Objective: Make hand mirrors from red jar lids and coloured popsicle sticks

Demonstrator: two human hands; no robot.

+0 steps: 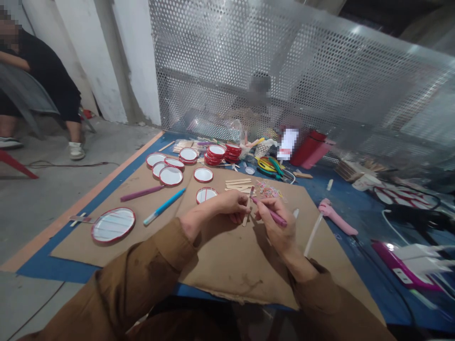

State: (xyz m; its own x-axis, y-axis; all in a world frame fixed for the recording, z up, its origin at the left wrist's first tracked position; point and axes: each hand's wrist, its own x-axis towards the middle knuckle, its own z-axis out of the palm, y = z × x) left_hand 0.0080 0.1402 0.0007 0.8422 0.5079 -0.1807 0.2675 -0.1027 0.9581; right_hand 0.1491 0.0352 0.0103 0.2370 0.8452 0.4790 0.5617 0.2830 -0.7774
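My left hand (227, 204) is closed on a thin wooden craft stick (248, 207), held upright just above the brown cardboard sheet (227, 265). My right hand (276, 223) grips a purple pen-like tool (270, 213), its tip touching the stick near the top. Both sleeves are brown. Loose wooden sticks (239, 185) and small colourful rubber bands (268, 191) lie just beyond my hands.
Several round red-rimmed mirrors (171, 175) and a larger one (113, 225) lie at the left, with a blue pen (164, 207) and a purple stick (141, 193). A pink glue gun (336, 217), scissors (270, 166), cables and a perforated metal screen (284, 71) surround. A person sits at far left.
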